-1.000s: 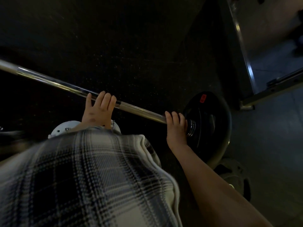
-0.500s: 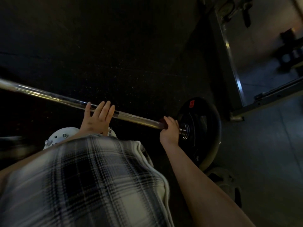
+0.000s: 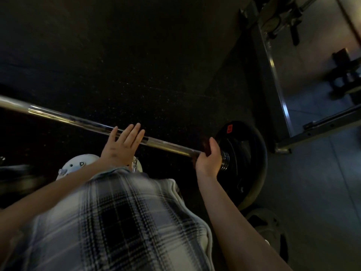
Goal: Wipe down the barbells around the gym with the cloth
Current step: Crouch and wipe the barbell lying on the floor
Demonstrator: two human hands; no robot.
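Hands on a long chrome barbell [image 3: 58, 116]
Left hand [image 3: 121, 147] rests flat, fingers straight; right hand [image 3: 210, 159] grasps a dark reddish cloth [image 3: 204, 142] round it.

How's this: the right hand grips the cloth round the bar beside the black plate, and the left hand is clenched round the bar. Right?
Not quite. In the head view the left hand is not clenched: its fingers lie straight across the bar. The right hand does grip the cloth round the bar beside the black plate.
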